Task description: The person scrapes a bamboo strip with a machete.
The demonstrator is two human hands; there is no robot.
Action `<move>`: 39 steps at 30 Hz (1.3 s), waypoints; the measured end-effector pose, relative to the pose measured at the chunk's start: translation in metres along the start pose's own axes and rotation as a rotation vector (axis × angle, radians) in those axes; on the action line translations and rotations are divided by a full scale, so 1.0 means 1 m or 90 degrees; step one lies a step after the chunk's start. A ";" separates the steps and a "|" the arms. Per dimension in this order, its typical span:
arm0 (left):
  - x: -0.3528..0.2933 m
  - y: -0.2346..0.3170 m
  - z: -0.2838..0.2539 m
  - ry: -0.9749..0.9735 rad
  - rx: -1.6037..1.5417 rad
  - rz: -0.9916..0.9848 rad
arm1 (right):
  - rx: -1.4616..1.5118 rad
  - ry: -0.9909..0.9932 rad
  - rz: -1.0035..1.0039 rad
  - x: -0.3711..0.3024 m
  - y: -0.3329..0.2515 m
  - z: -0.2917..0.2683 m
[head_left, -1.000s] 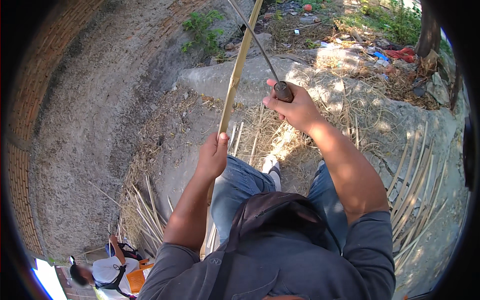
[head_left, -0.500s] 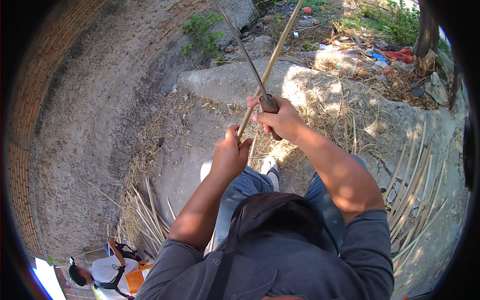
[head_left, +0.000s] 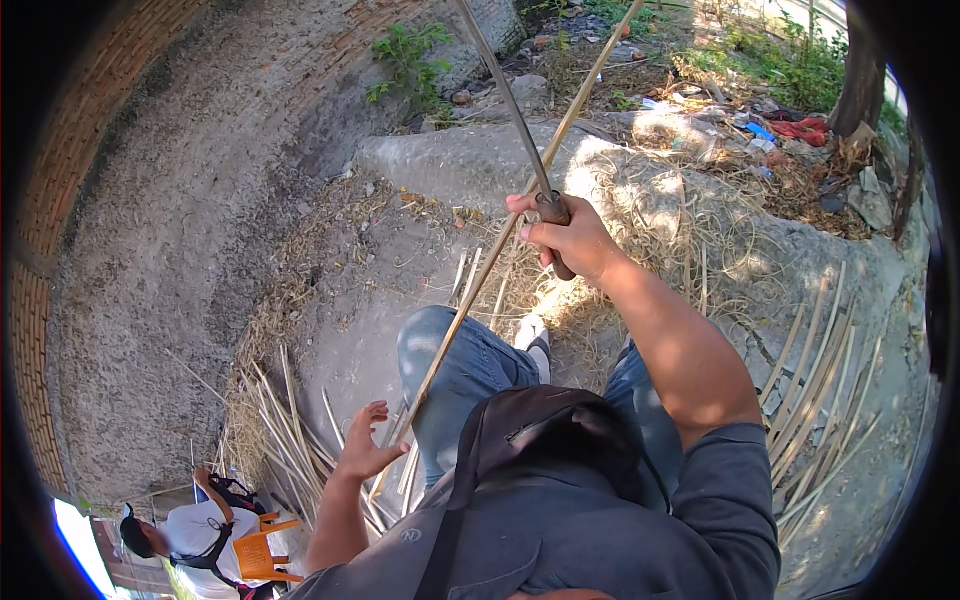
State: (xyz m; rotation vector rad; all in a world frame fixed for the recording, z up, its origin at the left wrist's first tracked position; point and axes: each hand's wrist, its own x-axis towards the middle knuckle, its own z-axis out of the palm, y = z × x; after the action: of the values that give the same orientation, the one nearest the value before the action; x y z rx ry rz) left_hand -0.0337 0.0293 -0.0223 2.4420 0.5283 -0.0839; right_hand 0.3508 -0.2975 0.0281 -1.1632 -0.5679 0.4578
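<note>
My right hand point(head_left: 580, 243) is closed around the wooden handle of a long, narrow-bladed knife point(head_left: 503, 90), its blade pointing up and away to the left. A long pale strip point(head_left: 488, 268), which looks like split bamboo, runs slantwise behind the knife, crossing it close to my right fingertips. Its near end drops past my left thigh. Beside that lower stretch, my left hand point(head_left: 368, 448) hangs with its fingers spread and nothing in it. Whether the left thumb side brushes the strip, I cannot tell.
Bundles of similar strips lie at left point(head_left: 285, 430) and right point(head_left: 820, 390). Curly shavings point(head_left: 640, 215) cover the ground ahead. A rough wall point(head_left: 170, 200) curves along the left. A person point(head_left: 195, 535) stands by an orange chair point(head_left: 258, 555) at lower left. A tree trunk point(head_left: 858, 80) rises far right.
My left hand has let go of the strip and moved down and left, its fingers opening. The strip now reaches lower past my thigh. The right hand has shifted slightly right with the knife.
</note>
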 end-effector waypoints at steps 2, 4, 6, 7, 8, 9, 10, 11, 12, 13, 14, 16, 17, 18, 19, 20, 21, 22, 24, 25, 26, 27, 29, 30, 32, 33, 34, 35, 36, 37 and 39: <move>-0.023 -0.015 0.007 -0.011 -0.005 -0.066 | -0.004 0.001 0.020 0.000 -0.005 0.004; -0.032 -0.039 0.015 -0.051 0.012 -0.119 | 0.000 0.004 0.001 0.001 -0.004 0.007; -0.035 -0.056 0.026 -0.031 0.011 -0.154 | -0.008 -0.005 -0.001 0.002 -0.004 0.008; -0.033 -0.061 0.030 -0.030 0.011 -0.148 | -0.013 -0.012 0.000 0.001 -0.004 0.007; -0.031 -0.063 0.033 -0.036 0.049 -0.154 | -0.015 -0.015 -0.001 0.001 -0.003 0.008; -0.029 -0.066 0.036 -0.043 0.087 -0.159 | -0.018 -0.011 -0.005 0.000 -0.003 0.007; -0.028 -0.067 0.041 -0.018 0.099 -0.107 | -0.022 -0.007 0.004 -0.001 -0.003 0.007; -0.028 -0.074 0.045 -0.019 0.098 -0.103 | -0.025 -0.004 0.014 -0.003 -0.005 0.008; -0.026 -0.083 0.050 -0.047 0.054 -0.159 | -0.026 0.001 0.009 -0.003 -0.005 0.009; -0.028 -0.092 0.054 -0.075 0.010 -0.214 | -0.028 0.002 0.007 -0.004 -0.007 0.009; -0.034 -0.089 0.065 -0.022 -0.070 -0.188 | -0.075 0.010 0.034 -0.005 -0.010 0.006; -0.044 -0.086 0.071 -0.003 -0.044 -0.140 | -0.162 0.015 0.068 -0.007 -0.023 0.003; -0.045 -0.081 0.072 0.015 -0.017 -0.094 | -0.164 0.021 0.068 -0.006 -0.027 -0.004; -0.045 -0.067 0.073 0.022 -0.026 -0.077 | -0.247 0.031 0.066 -0.005 -0.029 -0.013; -0.042 -0.052 0.069 0.016 -0.027 -0.074 | -0.330 0.040 0.066 -0.005 -0.031 -0.022; -0.039 -0.036 0.062 0.008 -0.021 -0.098 | -0.462 0.048 0.003 -0.007 -0.035 -0.025; -0.036 -0.028 0.059 0.000 -0.013 -0.122 | -0.463 0.046 0.006 -0.009 -0.039 -0.025; -0.036 -0.032 0.057 -0.001 -0.036 -0.109 | -0.630 0.051 -0.003 -0.011 -0.052 -0.019; -0.028 -0.010 0.048 -0.016 -0.007 -0.130 | -0.869 0.065 -0.039 -0.017 -0.055 -0.016; -0.026 -0.002 0.044 -0.021 0.024 -0.151 | -0.869 0.065 -0.040 -0.017 -0.054 -0.010; -0.024 -0.002 0.043 -0.027 -0.002 -0.141 | -0.932 0.045 -0.030 -0.016 -0.052 -0.002; -0.022 0.004 0.041 -0.027 -0.002 -0.140 | -0.996 0.024 -0.019 -0.016 -0.049 0.005; -0.017 0.019 0.037 -0.008 -0.003 -0.135 | -1.009 -0.011 -0.045 -0.016 -0.043 0.021; -0.013 0.027 0.036 -0.008 -0.004 -0.137 | -1.016 -0.087 -0.036 -0.018 -0.043 0.033; -0.002 0.047 0.035 0.049 -0.055 -0.136 | -0.985 -0.182 -0.104 -0.021 -0.032 0.042; 0.001 0.057 0.032 0.048 -0.057 -0.140 | -0.985 -0.186 -0.103 -0.020 -0.024 0.043; 0.005 0.068 0.029 0.052 -0.027 -0.132 | -0.987 -0.196 -0.121 -0.018 -0.017 0.045; 0.007 0.075 0.027 0.057 0.004 -0.126 | -0.988 -0.207 -0.141 -0.017 -0.012 0.048; 0.010 0.077 0.027 0.074 0.002 -0.127 | -1.005 -0.185 -0.097 -0.013 -0.013 0.048; 0.008 0.076 0.026 0.076 0.002 -0.136 | -1.001 -0.194 -0.099 -0.007 -0.014 0.043; 0.010 0.076 0.026 0.103 0.032 -0.135 | -0.923 -0.032 -0.054 -0.001 -0.019 0.019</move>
State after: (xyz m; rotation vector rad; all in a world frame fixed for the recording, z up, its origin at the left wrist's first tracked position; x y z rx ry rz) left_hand 0.0070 -0.0376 -0.0019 2.4464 0.8671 0.0138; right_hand 0.3393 -0.2907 0.0510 -2.4805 -1.0346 -0.0920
